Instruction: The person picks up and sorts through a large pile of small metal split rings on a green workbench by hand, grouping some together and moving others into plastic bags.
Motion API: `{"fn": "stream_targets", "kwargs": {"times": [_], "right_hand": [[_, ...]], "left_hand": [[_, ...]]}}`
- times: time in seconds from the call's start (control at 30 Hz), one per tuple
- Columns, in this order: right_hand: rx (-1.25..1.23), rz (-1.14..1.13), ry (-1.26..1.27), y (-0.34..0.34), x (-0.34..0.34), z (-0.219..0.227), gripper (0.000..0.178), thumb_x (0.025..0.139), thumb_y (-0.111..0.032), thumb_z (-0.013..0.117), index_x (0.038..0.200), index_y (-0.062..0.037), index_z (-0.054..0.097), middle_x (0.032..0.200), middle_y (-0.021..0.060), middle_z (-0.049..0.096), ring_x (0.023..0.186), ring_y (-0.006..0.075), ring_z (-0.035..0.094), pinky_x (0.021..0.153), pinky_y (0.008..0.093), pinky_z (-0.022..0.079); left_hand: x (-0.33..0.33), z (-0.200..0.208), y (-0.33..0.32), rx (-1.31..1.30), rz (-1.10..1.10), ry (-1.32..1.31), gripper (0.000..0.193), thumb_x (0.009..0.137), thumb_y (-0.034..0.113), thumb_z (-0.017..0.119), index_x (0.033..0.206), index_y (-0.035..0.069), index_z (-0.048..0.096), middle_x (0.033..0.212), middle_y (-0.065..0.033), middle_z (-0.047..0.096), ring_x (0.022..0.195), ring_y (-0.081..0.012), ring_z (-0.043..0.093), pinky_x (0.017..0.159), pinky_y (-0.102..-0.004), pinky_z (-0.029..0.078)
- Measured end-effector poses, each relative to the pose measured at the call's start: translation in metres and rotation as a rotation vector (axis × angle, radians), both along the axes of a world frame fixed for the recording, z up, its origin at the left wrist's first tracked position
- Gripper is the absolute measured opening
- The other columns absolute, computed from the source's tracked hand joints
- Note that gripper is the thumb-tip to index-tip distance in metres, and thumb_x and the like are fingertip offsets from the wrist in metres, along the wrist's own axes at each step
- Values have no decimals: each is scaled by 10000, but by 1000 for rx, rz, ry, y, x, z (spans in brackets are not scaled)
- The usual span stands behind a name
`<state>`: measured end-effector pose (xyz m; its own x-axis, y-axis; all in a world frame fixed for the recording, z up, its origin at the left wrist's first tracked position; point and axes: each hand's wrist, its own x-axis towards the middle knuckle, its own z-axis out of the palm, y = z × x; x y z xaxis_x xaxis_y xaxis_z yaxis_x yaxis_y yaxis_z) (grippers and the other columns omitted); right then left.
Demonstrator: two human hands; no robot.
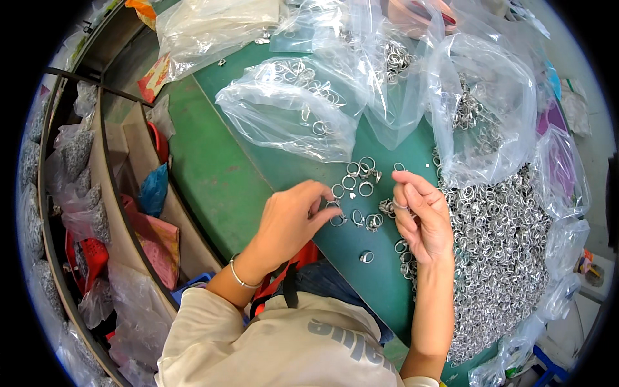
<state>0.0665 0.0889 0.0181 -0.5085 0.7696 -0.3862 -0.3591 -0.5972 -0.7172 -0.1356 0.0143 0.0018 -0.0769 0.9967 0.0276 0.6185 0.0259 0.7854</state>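
Note:
Many silver-coloured finger rings lie on a green tabletop (309,171). My left hand (290,216) is bent over the table, its thumb and index fingertips closed about a ring (336,218) at the edge of a small loose group. My right hand (422,219) is raised palm-up with curled fingers, and a ring (400,204) shows at them; whether it is worn or gripped is hard to see. Just past its index fingertip is another ring (400,167). Between my hands lie several loose rings (365,188), and a single ring (367,257) sits nearer me.
A large heap of rings (496,258) spreads to the right of my right forearm. Clear plastic bags with rings (290,122) and an open bag (483,109) stand at the far side. Shelves (106,193) with bagged goods curve along the left.

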Motion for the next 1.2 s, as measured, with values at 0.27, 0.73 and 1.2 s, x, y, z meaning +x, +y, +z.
{"fn": "stream_targets", "kwargs": {"times": [0.27, 0.73, 1.2], "right_hand": [[-117, -33, 297, -13, -1, -8, 290, 941, -152, 454, 1109, 67, 543, 767, 79, 561, 425, 95, 384, 331, 180, 275], [1209, 243, -1140, -54, -33, -3, 151, 784, -120, 638, 908, -63, 575, 700, 75, 554, 600, 249, 601, 464, 350, 449], [630, 107, -654, -65, -8, -4, 175, 827, -143, 646, 755, -32, 531, 683, -4, 514, 550, 114, 533, 447, 241, 389]], "left_hand": [[3, -9, -14, 71, -122, 140, 216, 702, 138, 736, 856, 71, 600, 648, -45, 504, 496, -207, 504, 464, -305, 390], [5, -6, -16, 14, -89, 90, 343, 749, 51, 654, 1063, 95, 522, 560, -59, 492, 474, -251, 491, 448, -349, 372], [2, -7, -15, -341, -148, -758, 275, 807, 23, 618, 1070, 17, 539, 570, 16, 448, 460, -57, 401, 421, -225, 304]]}}
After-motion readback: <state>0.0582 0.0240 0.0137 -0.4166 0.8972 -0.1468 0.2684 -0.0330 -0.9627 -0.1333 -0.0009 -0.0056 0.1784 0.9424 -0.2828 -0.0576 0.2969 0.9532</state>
